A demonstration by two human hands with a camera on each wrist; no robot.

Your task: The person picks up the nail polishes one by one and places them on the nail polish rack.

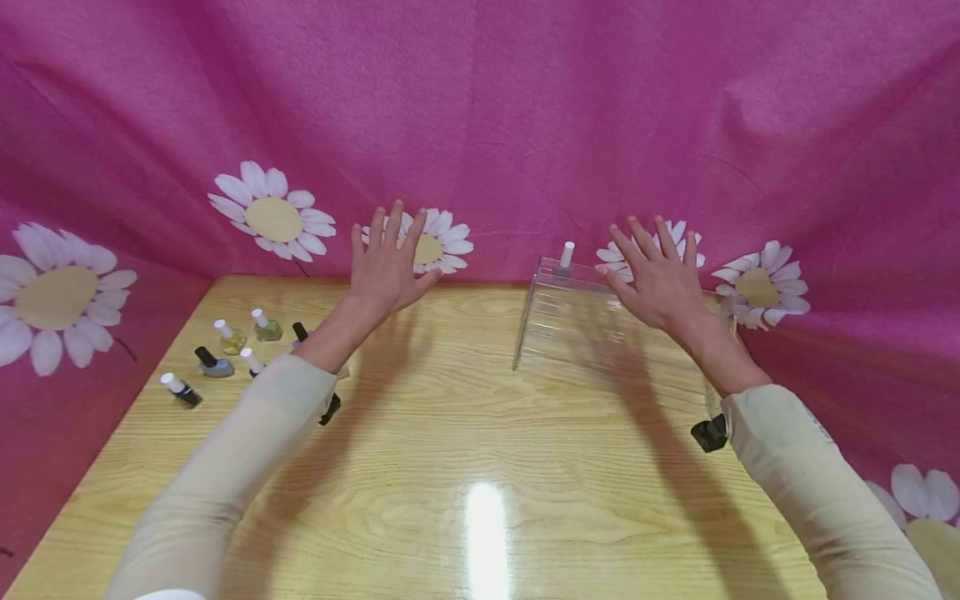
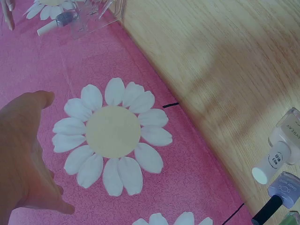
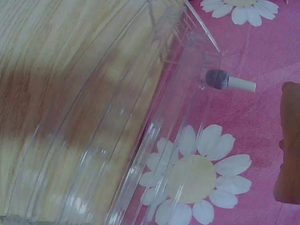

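Both hands are raised with fingers spread and hold nothing. My left hand [image 1: 384, 271] is above the table's back edge, in front of a printed daisy. Several nail polish bottles [image 1: 216, 364] with black or white caps stand below and left of that hand, some hidden by the forearm. My right hand [image 1: 662, 283] hovers over a clear stepped display rack [image 1: 540, 321]. On the rack's top back step, at its left end, stands a white-capped nail polish bottle [image 1: 567, 254]; in the right wrist view its polish [image 3: 217, 79] looks greyish purple.
The wooden table [image 1: 450, 433] meets a pink daisy-print cloth [image 1: 510, 125] hanging behind it and at both sides. A black strap piece [image 1: 709, 434] shows at the right wrist. Light glares off the table's front middle.
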